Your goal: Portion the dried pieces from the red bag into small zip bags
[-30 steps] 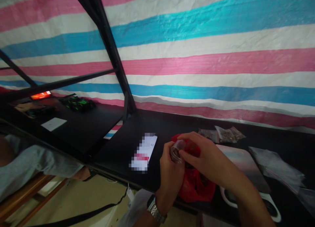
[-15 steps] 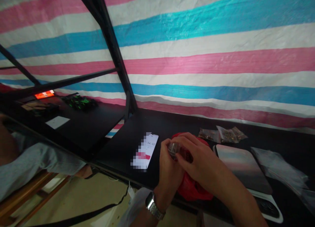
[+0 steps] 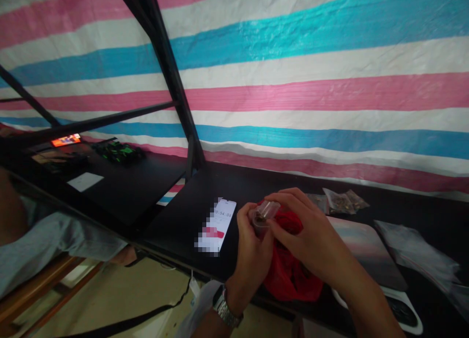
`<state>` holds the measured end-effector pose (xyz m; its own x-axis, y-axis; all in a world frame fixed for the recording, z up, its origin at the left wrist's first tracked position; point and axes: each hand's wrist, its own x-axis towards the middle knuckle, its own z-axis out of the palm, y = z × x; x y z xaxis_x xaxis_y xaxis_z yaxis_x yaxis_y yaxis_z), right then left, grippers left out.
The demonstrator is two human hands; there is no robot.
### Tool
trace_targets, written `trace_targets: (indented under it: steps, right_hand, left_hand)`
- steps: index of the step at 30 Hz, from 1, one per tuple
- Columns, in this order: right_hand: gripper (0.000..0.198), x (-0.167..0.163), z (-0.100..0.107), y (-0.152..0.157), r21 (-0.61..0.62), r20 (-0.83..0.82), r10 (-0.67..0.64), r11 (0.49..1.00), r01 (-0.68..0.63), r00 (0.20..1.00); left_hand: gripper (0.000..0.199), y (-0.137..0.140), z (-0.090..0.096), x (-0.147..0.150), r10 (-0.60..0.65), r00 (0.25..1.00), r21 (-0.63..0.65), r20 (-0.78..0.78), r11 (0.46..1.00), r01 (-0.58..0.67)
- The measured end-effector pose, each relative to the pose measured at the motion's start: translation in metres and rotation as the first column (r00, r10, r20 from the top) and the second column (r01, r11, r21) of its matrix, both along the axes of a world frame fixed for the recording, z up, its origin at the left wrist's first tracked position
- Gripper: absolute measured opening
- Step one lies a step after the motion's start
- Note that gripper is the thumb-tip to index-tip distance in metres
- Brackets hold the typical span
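Observation:
My left hand [image 3: 252, 240], with a metal-banded watch [image 3: 225, 306] on its wrist, is closed around a small clear plastic container [image 3: 261, 221] with a round-looking mouth. Something dark shows inside; whether it is a soft bag or a stiff cup I cannot tell. My right hand [image 3: 302, 216] pinches a clear piece of plastic [image 3: 271, 209] at that mouth; it may be part of the same container. Below both hands lies an open red plastic bag [image 3: 289, 282], its contents partly hidden in folds.
A scale with a silver plate [image 3: 370, 252] stands right of the red bag. Filled small bags [image 3: 342, 201] lie behind, flat clear bags [image 3: 414, 247] at right. A phone [image 3: 220, 225] shows a timer. Another person's leg [image 3: 66, 240] is at left.
My right hand has shifted slightly right and back, opening a gap between my hands. The container's mouth and clear plastic now show, and more of the red bag is uncovered.

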<state>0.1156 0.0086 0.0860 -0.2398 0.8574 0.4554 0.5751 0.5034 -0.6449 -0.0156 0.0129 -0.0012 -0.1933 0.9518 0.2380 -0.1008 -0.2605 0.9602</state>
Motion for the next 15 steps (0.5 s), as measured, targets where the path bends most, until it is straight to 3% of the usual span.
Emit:
trace_targets:
  steps: [5, 10, 15]
  right_hand:
    - [0.038, 0.026, 0.001, 0.007, 0.036, -0.077, -0.122, 0.991, 0.125, 0.99]
    - [0.032, 0.049, -0.006, 0.008, -0.202, 0.173, -0.052, 0.976, 0.087, 0.984]
    - [0.037, 0.044, -0.016, 0.003, -0.412, 0.287, 0.077, 0.91, 0.05, 0.955]
  left_hand:
    - [0.038, 0.005, 0.001, 0.0, 0.142, 0.99, 0.164, 0.002, 0.976, -0.141]
    - [0.037, 0.006, 0.0, -0.006, 0.175, 0.982, 0.207, -0.067, 0.965, -0.158]
    - [0.04, 0.001, 0.003, -0.009, 0.097, 0.994, 0.197, -0.058, 0.977, -0.084]
